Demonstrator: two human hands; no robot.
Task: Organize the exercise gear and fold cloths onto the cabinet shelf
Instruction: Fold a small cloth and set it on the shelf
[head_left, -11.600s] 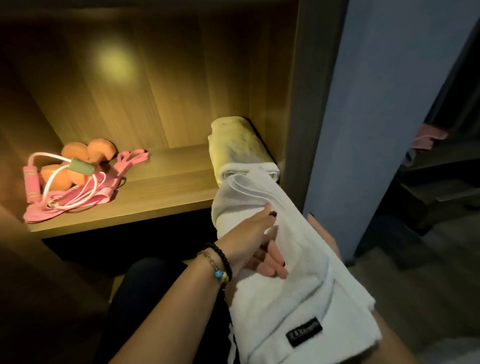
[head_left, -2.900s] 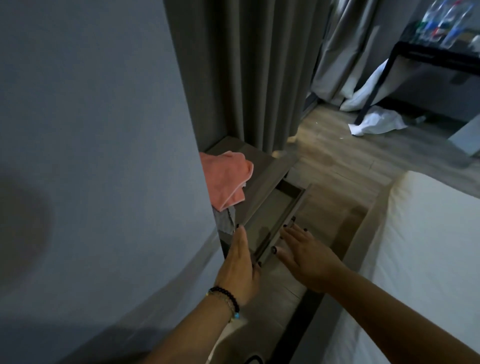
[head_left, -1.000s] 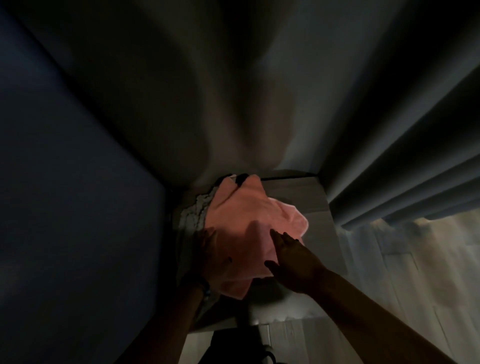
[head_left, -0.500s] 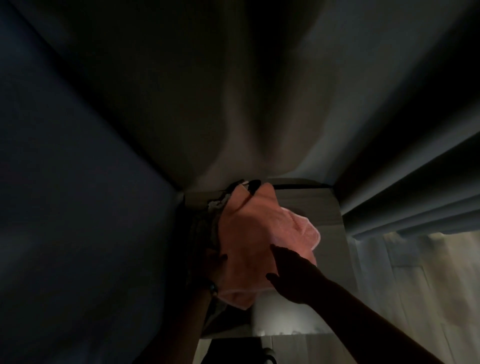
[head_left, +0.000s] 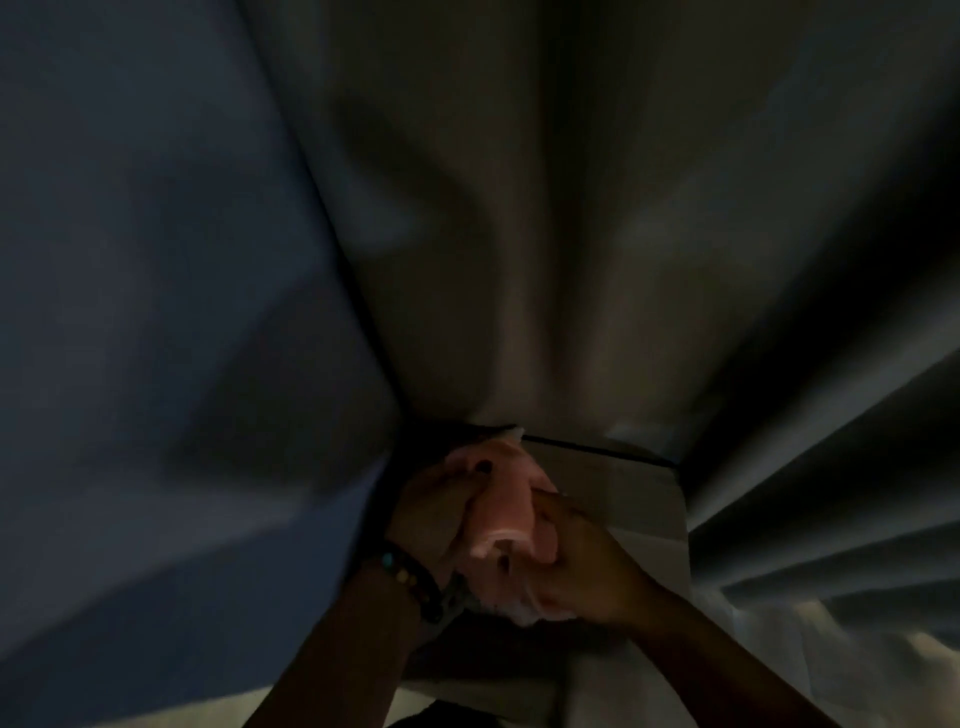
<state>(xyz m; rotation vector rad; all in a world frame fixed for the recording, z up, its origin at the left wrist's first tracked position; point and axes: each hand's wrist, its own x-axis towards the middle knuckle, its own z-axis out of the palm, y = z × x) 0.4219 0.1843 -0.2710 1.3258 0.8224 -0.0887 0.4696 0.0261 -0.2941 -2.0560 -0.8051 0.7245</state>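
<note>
Bunched now where it lay spread, the pink cloth sits between both hands, left hand and right hand gripping its sides, at the grey ledge's left edge.

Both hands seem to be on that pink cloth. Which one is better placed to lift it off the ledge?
Probably the left hand: its fingers curl over the pink cloth from above, nearer the middle. The right hand grips the near edge, so it would only steady the lift.
</note>
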